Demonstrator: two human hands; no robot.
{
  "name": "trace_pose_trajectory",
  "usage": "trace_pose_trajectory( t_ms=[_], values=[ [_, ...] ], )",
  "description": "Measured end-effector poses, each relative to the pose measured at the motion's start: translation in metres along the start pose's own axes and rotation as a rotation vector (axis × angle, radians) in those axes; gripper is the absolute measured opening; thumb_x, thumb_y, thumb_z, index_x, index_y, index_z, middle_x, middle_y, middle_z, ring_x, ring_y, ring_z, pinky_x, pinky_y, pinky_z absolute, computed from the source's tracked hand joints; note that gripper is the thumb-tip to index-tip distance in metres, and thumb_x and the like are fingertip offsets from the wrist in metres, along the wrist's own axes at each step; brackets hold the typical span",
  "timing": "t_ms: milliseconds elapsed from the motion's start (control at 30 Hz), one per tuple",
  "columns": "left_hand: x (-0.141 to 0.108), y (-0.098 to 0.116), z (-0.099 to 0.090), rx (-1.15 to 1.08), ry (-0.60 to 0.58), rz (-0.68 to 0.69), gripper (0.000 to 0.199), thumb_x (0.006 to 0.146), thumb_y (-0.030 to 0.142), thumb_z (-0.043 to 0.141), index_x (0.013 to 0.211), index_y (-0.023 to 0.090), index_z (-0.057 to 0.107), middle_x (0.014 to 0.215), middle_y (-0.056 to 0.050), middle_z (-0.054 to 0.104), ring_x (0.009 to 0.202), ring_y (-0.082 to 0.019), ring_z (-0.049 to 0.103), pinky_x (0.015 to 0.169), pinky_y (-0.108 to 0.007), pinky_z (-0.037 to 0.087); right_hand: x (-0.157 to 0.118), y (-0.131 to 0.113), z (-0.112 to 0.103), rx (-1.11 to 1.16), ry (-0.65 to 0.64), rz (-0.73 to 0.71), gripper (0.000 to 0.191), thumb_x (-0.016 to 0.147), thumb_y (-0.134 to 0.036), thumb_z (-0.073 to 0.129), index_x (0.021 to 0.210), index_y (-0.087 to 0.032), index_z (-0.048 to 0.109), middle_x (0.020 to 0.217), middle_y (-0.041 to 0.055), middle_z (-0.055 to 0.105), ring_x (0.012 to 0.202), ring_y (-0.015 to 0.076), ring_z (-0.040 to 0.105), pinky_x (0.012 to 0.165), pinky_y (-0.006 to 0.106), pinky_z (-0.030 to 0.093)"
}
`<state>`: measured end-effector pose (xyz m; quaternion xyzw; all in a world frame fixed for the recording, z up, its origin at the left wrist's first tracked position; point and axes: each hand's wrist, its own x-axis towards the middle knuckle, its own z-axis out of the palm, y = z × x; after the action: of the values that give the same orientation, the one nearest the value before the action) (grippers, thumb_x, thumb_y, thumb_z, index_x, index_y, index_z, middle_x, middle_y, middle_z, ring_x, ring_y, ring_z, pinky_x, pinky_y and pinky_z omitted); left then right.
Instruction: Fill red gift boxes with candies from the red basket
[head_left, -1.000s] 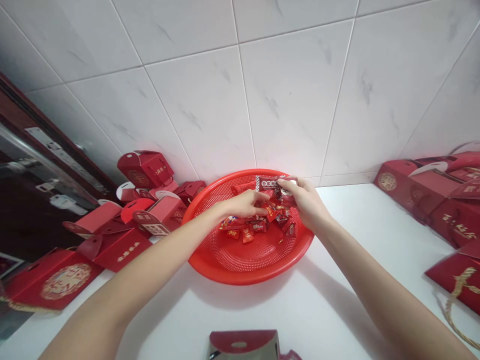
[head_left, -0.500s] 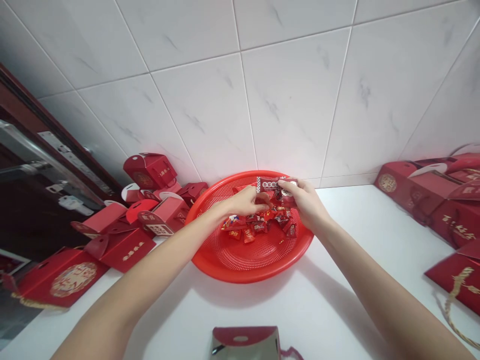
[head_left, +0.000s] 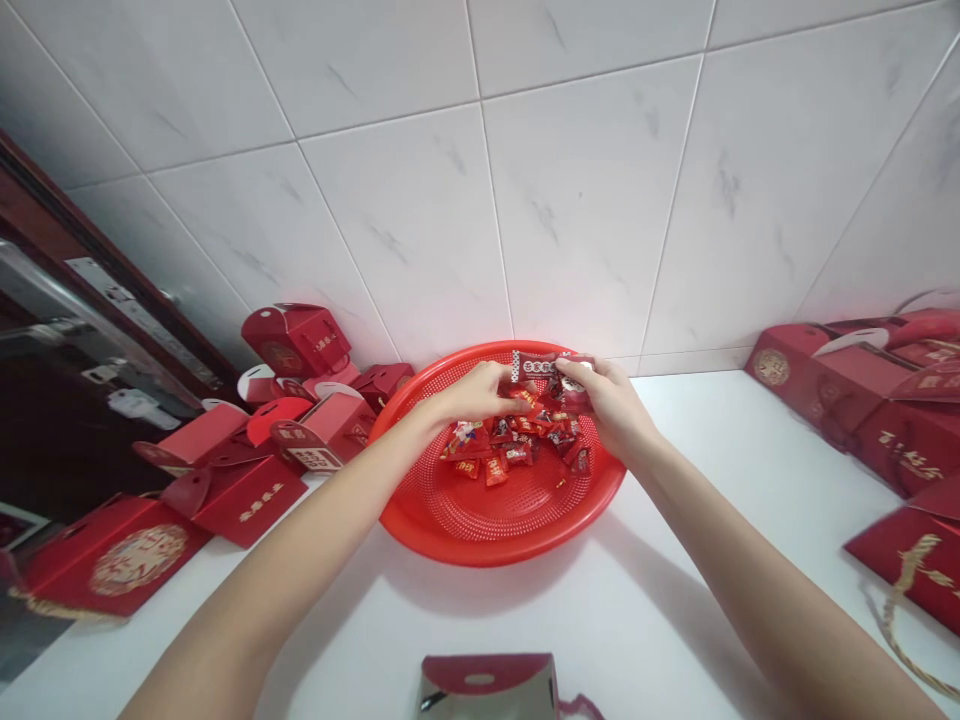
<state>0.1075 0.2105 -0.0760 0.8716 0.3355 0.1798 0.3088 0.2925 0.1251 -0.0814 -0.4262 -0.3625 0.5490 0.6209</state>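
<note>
A round red plastic basket [head_left: 495,548] with a perforated bottom stands on the white table near the tiled wall. Several small red wrapped candies [head_left: 517,453] lie heaped inside it. Over the basket's back part, my right hand [head_left: 611,405] is closed on dark red candy packets [head_left: 574,392]. My left hand [head_left: 484,390] is just left of them, its fingers closed around something red at the left end of a packet [head_left: 534,368] with white lettering; its exact grip is partly hidden.
Several red gift boxes [head_left: 251,490] crowd the table's left side. More red boxes [head_left: 847,400] stand on the right, one with a rope handle [head_left: 911,570]. An open box [head_left: 487,685] sits at the near edge. Behind rises the tiled wall [head_left: 577,220].
My left hand has lifted slightly from the candy heap, nearer to the packets in my right hand, and red candy shows at its fingers. My right hand has hardly moved.
</note>
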Motion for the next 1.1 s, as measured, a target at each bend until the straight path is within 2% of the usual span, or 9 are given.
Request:
trace_pose_trajectory(
  t_ms=[100, 233, 467, 633, 767, 900, 1000, 1100],
  values=[
    [-0.001, 0.003, -0.001, 0.007, -0.013, 0.006, 0.031, 0.072, 0.043, 0.079, 0.084, 0.015, 0.072, 0.078, -0.003, 0.073, 0.083, -0.024, 0.069, 0.078, -0.034, 0.055, 0.001, 0.000, -0.001, 0.030, -0.031, 0.001, 0.017, 0.072, -0.029, 0.078, 0.075, -0.017, 0.067, 0.067, -0.0023, 0.063, 0.054, 0.0094, 0.054, 0.053, 0.023, 0.052],
    [-0.004, 0.009, -0.002, -0.026, -0.024, 0.069, 0.030, 0.075, 0.041, 0.076, 0.091, 0.016, 0.073, 0.089, -0.004, 0.076, 0.087, -0.023, 0.069, 0.083, -0.035, 0.056, 0.000, -0.003, -0.002, 0.058, -0.080, 0.058, 0.013, 0.076, -0.027, 0.076, 0.079, -0.016, 0.070, 0.069, 0.0001, 0.067, 0.056, 0.0110, 0.057, 0.054, 0.024, 0.054],
    [-0.003, 0.006, -0.002, -0.058, 0.067, 0.134, 0.031, 0.078, 0.036, 0.069, 0.102, 0.016, 0.072, 0.101, -0.005, 0.077, 0.093, -0.023, 0.070, 0.088, -0.038, 0.055, 0.003, -0.005, -0.005, 0.198, -0.205, 0.144, 0.012, 0.080, -0.026, 0.076, 0.084, -0.017, 0.069, 0.072, -0.0002, 0.069, 0.054, 0.0105, 0.058, 0.052, 0.022, 0.052],
    [-0.003, 0.011, -0.006, -0.137, 0.063, 0.137, 0.036, 0.080, 0.033, 0.068, 0.111, 0.015, 0.070, 0.110, -0.008, 0.077, 0.100, -0.024, 0.070, 0.090, -0.038, 0.055, 0.005, -0.007, -0.006, 0.221, -0.213, 0.183, 0.005, 0.087, -0.022, 0.068, 0.087, -0.017, 0.068, 0.070, 0.0003, 0.069, 0.057, 0.0120, 0.063, 0.058, 0.024, 0.056],
    [-0.008, 0.015, -0.011, -0.161, 0.096, 0.114, 0.037, 0.080, 0.034, 0.069, 0.112, 0.015, 0.071, 0.110, -0.009, 0.077, 0.104, -0.026, 0.070, 0.094, -0.040, 0.055, 0.004, -0.009, -0.006, 0.228, -0.205, 0.184, 0.007, 0.090, -0.019, 0.065, 0.084, -0.017, 0.068, 0.077, 0.0033, 0.072, 0.063, 0.0131, 0.068, 0.065, 0.024, 0.059],
    [-0.021, 0.019, -0.014, -0.209, 0.151, 0.075, 0.038, 0.082, 0.036, 0.069, 0.113, 0.014, 0.071, 0.113, -0.011, 0.076, 0.104, -0.025, 0.070, 0.094, -0.040, 0.055, 0.004, -0.008, -0.007, 0.229, -0.206, 0.197, 0.008, 0.091, -0.019, 0.064, 0.085, -0.018, 0.070, 0.078, 0.0031, 0.073, 0.065, 0.0130, 0.070, 0.067, 0.023, 0.059],
    [-0.037, 0.023, -0.014, -0.190, 0.207, 0.032, 0.039, 0.082, 0.036, 0.069, 0.114, 0.014, 0.070, 0.117, -0.012, 0.074, 0.103, -0.024, 0.070, 0.094, -0.040, 0.055, 0.004, -0.007, -0.009, 0.210, -0.211, 0.179, 0.004, 0.088, -0.020, 0.068, 0.087, -0.018, 0.070, 0.077, 0.0017, 0.073, 0.063, 0.0121, 0.068, 0.062, 0.022, 0.057],
    [-0.054, 0.025, -0.013, -0.142, 0.227, 0.009, 0.045, 0.083, 0.035, 0.069, 0.123, 0.015, 0.066, 0.115, -0.011, 0.074, 0.101, -0.023, 0.071, 0.094, -0.040, 0.056, 0.002, -0.007, -0.010, 0.213, -0.160, 0.187, 0.006, 0.088, -0.019, 0.067, 0.083, -0.018, 0.068, 0.073, -0.0004, 0.071, 0.059, 0.0105, 0.064, 0.058, 0.022, 0.055]
  ],
)
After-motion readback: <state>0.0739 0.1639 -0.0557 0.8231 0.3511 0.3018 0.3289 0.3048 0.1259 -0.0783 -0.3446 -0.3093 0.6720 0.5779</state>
